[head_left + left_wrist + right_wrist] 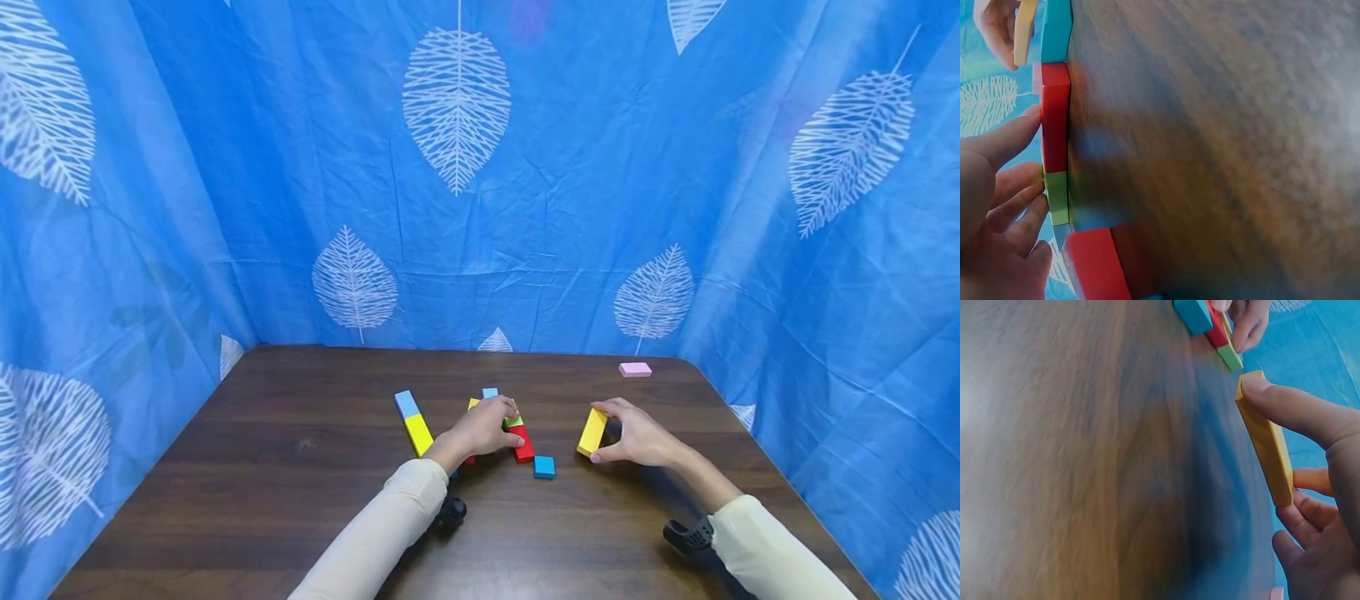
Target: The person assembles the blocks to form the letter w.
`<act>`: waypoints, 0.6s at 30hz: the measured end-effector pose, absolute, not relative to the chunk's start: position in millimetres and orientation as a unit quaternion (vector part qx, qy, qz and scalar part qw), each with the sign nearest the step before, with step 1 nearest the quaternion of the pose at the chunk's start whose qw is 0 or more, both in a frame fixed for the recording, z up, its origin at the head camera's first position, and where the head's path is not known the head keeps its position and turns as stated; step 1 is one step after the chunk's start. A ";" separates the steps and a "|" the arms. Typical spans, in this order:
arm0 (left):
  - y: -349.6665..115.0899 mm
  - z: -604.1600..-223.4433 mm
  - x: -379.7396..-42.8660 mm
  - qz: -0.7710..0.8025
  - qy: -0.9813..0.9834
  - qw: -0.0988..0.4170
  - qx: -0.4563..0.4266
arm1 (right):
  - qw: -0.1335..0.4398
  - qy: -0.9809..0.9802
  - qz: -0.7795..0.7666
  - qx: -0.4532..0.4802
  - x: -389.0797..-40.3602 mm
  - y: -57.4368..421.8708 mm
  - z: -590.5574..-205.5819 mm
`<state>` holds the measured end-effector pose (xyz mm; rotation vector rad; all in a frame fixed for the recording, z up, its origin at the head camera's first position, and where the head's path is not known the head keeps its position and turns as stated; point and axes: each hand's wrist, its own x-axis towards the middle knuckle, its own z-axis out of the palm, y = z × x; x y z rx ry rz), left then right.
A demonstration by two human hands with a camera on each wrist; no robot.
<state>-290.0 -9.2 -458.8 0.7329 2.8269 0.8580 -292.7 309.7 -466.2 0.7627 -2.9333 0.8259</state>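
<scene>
My right hand (637,435) pinches a yellow rectangular block (592,432) lengthwise, thumb on its near end and fingertips at its far end. In the right wrist view the yellow block (1266,447) is tilted over the table. My left hand (483,427) reaches over a row of blocks, its thumb touching a red block (1055,119) and its fingertips at a green block (1057,197). A light blue block (490,392) lies at the row's far end. Off its near end lies a teal block (544,467). Another red block (1097,265) is partly hidden by my left hand in the head view.
Left of my left hand, a light blue block (407,404) and a yellow block (419,435) lie end to end. A pink block (635,369) lies by the far right edge of the dark wooden table (315,517). A blue leaf-patterned curtain (525,233) hangs behind.
</scene>
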 end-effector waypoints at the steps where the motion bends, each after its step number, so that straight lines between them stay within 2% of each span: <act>1: -9.0 -458.9 -290.2 0.281 0.928 0.049 0.240 | -0.003 -0.932 0.263 0.249 -293.7 307.6 -465.9; 18: -8.0 -459.8 -290.8 0.283 0.931 0.050 0.226 | -0.026 -0.927 0.253 0.275 -297.4 275.5 -471.9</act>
